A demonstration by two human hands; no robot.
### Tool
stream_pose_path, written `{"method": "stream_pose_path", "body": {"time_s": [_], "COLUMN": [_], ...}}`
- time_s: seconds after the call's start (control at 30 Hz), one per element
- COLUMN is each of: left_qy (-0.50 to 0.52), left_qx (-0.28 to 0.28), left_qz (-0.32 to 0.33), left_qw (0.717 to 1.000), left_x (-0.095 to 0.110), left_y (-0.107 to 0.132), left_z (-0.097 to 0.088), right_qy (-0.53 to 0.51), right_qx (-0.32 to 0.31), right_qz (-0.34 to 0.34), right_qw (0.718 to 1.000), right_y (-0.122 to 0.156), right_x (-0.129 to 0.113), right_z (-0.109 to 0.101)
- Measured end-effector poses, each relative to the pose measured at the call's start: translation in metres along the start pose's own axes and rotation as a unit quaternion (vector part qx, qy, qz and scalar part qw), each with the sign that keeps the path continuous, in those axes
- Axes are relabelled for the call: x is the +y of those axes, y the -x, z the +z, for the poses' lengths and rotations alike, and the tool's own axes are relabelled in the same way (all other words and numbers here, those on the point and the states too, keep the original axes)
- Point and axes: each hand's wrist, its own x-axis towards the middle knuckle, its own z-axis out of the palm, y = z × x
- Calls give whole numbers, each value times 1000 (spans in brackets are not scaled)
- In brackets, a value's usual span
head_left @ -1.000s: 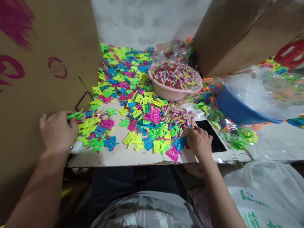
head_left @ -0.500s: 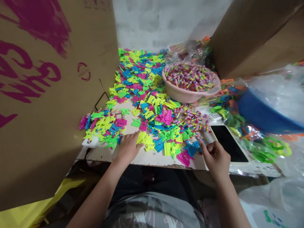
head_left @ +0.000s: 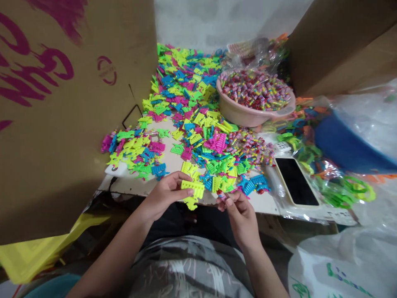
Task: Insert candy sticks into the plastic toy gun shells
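My left hand [head_left: 166, 193] pinches a yellow slotted plastic piece [head_left: 192, 190] between thumb and fingers, just over the table's front edge. The piece has a row of slots and a figure-like outline at its lower end. To its right, my right hand [head_left: 243, 215] grips a small pink-and-red wrapped candy [head_left: 221, 195] in its fingertips, one end pointing toward the yellow piece. The two held things are apart. Loose slotted pieces [head_left: 217, 142] in pink, blue, green and yellow lie behind my hands. A pile of similar small wrapped candies [head_left: 252, 149] lies beside them.
A pink basin [head_left: 248, 119] full of wrapped candies stands behind the pile. A phone [head_left: 296, 182] lies at right, near a blue basin [head_left: 347, 145] and bagged plastic bits. Tall cardboard boxes [head_left: 118, 37] flank both sides. A white adapter [head_left: 116, 169] sits at left.
My left hand has lifted a yellow piece off the table. My right hand has moved left from beside the phone, and a wrapped candy now shows in its fingers. The view has shifted slightly.
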Motion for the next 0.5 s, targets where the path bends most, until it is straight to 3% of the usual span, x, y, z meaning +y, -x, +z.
{"method": "stream_pose_path", "body": {"time_s": [0.2, 0.37, 0.5], "left_qy": [45, 70, 61], "left_qx": [-68, -88, -103], "left_qz": [-24, -60, -61], "left_qw": [996, 992, 991], "left_x": [1, -2, -3], "left_y": [20, 21, 17], "left_z": [17, 20, 19], "right_qy": [-13, 64, 58], "right_qx": [-117, -151, -185], "right_qz": [9, 2, 34], "right_qw": [993, 986, 981], "right_y": [4, 8, 7], "right_x": [-15, -23, -23], "right_z": [11, 9, 5]}}
